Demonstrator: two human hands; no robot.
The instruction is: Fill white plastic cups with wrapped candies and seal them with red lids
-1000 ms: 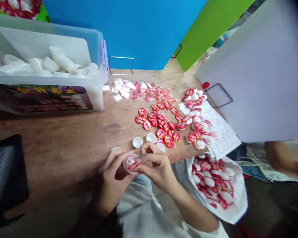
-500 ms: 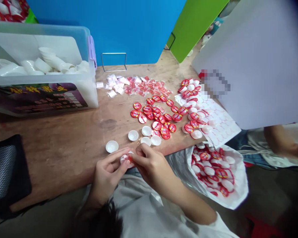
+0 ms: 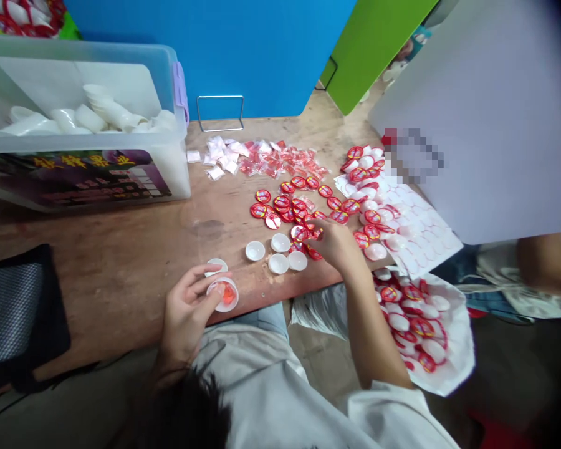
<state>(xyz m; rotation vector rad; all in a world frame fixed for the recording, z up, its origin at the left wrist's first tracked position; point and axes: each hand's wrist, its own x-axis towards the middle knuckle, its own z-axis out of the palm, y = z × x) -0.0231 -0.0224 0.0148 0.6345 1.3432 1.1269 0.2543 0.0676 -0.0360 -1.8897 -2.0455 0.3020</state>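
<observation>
My left hand (image 3: 189, 305) grips a small white plastic cup (image 3: 234, 301) just over the table's front edge, its open top facing up. Inside the cup lies a red packet (image 3: 227, 293), with my thumb at the rim. Fingers and thumb of my right hand (image 3: 334, 243) close round a red round lid in the pile of red lids (image 3: 287, 209); the fingers partly hide it. Several empty white cups (image 3: 255, 251) stand between my hands. One more cup (image 3: 216, 267) sits just behind the left fingers.
Small clear packets (image 3: 280, 159), white and red, lie farther back. At right are filled cups with red lids (image 3: 371, 217), a printed sheet (image 3: 425, 231) and a full white sack (image 3: 465, 349). A clear bin (image 3: 180, 168) of stacked cups stands left. Blue (image 3: 262, 56) and pale dividers (image 3: 486, 125) border the table.
My right hand has left the cup and moved right to the red lids. The left hand has shifted slightly left and now holds the cup with its open top and red packet showing.
</observation>
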